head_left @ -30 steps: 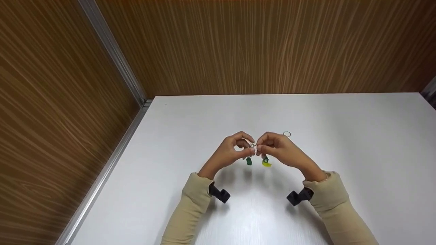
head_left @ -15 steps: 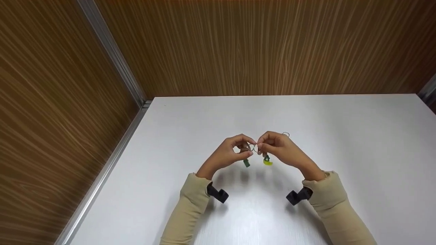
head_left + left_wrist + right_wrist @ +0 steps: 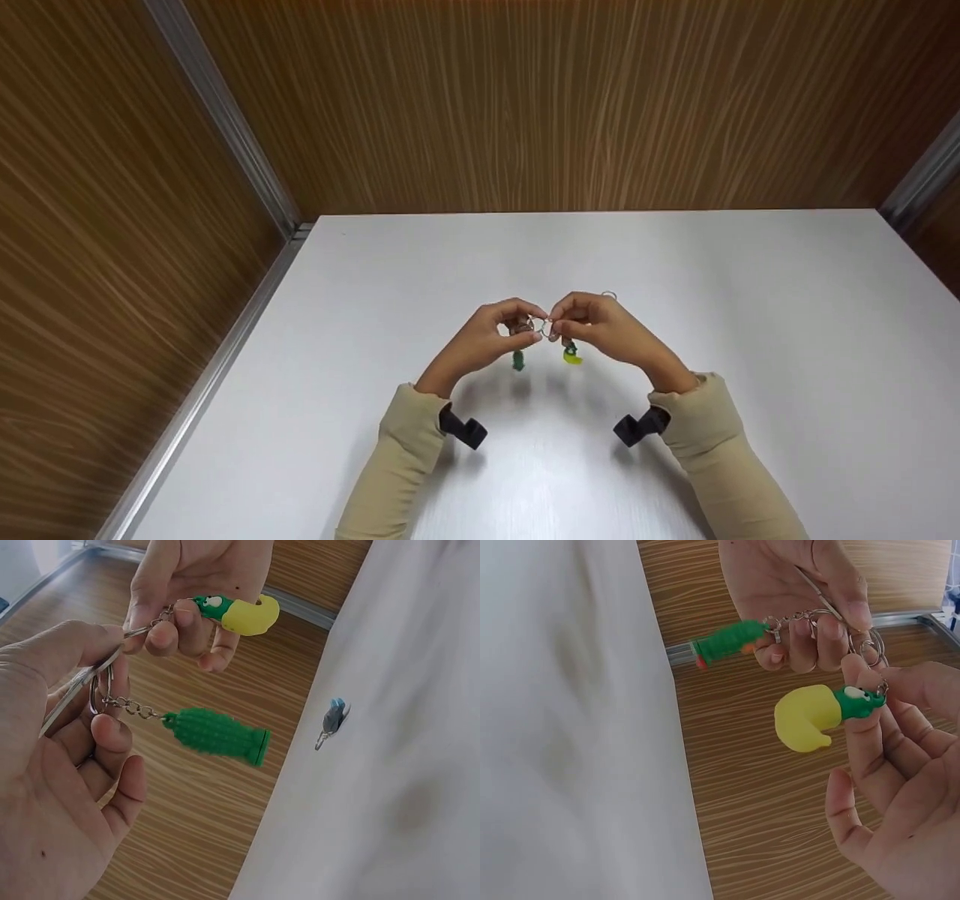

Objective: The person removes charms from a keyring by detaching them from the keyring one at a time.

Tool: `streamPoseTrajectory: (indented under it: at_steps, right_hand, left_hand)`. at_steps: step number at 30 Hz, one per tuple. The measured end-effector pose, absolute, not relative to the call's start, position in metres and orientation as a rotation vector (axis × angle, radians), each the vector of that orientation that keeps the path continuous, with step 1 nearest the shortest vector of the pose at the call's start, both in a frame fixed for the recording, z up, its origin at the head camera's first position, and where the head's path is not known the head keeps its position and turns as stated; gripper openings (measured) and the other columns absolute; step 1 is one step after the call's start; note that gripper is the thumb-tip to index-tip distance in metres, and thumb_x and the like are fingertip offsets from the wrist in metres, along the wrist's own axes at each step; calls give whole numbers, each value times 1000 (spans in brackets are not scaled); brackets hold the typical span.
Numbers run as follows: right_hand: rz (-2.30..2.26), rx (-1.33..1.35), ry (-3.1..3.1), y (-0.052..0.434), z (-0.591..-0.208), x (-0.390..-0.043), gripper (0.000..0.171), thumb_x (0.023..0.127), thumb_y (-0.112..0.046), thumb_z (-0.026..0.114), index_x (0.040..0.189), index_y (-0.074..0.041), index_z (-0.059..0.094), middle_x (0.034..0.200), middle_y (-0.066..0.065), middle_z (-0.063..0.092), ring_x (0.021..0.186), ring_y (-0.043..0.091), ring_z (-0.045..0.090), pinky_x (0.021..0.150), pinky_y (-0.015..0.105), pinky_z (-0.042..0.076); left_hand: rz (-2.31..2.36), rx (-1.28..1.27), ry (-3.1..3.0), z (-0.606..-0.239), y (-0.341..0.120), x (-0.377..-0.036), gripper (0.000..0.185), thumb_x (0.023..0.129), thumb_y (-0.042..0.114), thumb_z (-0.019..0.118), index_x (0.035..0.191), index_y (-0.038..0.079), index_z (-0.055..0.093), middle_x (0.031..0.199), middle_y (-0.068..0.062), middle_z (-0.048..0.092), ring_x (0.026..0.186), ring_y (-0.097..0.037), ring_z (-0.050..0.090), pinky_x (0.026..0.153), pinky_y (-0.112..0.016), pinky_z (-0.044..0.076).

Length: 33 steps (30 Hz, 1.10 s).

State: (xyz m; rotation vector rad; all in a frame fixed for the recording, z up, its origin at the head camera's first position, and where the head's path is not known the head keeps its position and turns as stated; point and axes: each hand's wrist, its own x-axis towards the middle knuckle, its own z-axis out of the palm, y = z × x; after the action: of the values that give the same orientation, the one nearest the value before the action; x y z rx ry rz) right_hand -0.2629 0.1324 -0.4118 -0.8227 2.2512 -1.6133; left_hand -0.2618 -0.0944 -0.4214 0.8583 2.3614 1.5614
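Observation:
In the head view my left hand [image 3: 480, 341] and right hand [image 3: 604, 330] meet above the white table, fingertips close together. The left thumb and fingers pinch metal rings [image 3: 101, 690] and a thin silver piece [image 3: 66, 701], seen edge-on. From these rings a bumpy green keychain [image 3: 217, 735] hangs on a short chain. My right thumb and fingers pinch the ring end of a yellow-and-green keychain [image 3: 810, 716], whose curved yellow body dangles below the hand. Both rings touch or nearly touch between the fingertips; whether they are linked is hidden.
On the white table [image 3: 390, 300] a thin ring [image 3: 609, 295] lies just behind the right hand. The left wrist view shows a small blue-grey keychain [image 3: 334, 717] on the table. A wood-grain panel [image 3: 525, 112] rises at the back, another [image 3: 112, 225] at the left.
The green keychain has swung left, away from the yellow one, and the rings between the fingertips show more plainly. Both hands keep their pinch. The head view has shifted slightly to the right.

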Motion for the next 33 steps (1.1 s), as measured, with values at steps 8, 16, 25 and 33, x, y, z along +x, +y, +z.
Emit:
streamPoseTrajectory:
  at_steps: [8, 16, 25, 33]
  right_hand:
    - [-1573, -808, 2276, 134, -410, -261, 14, 97, -8, 54, 103, 4, 59, 91, 15, 69, 75, 9, 64, 74, 28, 53]
    - [-1585, -817, 2270, 135, -410, -261, 15, 96, -8, 55, 103, 5, 58, 94, 18, 69, 78, 7, 64, 75, 28, 53]
    - [-1569, -836, 2308, 136, -412, -263, 15, 97, -7, 53, 103, 5, 59, 92, 22, 68, 74, 9, 65, 73, 29, 54]
    - [-1638, -809, 2196, 139, -415, -265, 19, 97, -4, 53, 104, 13, 54, 83, 4, 67, 71, 8, 63, 70, 24, 54]
  left_hand:
    - [1581, 837, 2419, -423, -89, -263, 24, 86, 24, 73, 103, 9, 64, 93, -1, 65, 92, -14, 58, 92, -49, 43]
    - [1632, 841, 2393, -423, -87, -263, 20, 88, 19, 71, 105, 12, 62, 100, -6, 73, 95, -13, 68, 93, -49, 48]
    - [1514, 969, 2432, -424, -87, -262, 20, 92, 19, 65, 109, 11, 67, 91, -8, 72, 81, -10, 65, 78, -33, 51]
    - [1411, 1049, 2438, -423, -89, -263, 27, 90, 12, 64, 117, 7, 65, 89, -8, 65, 78, -8, 54, 73, -31, 46]
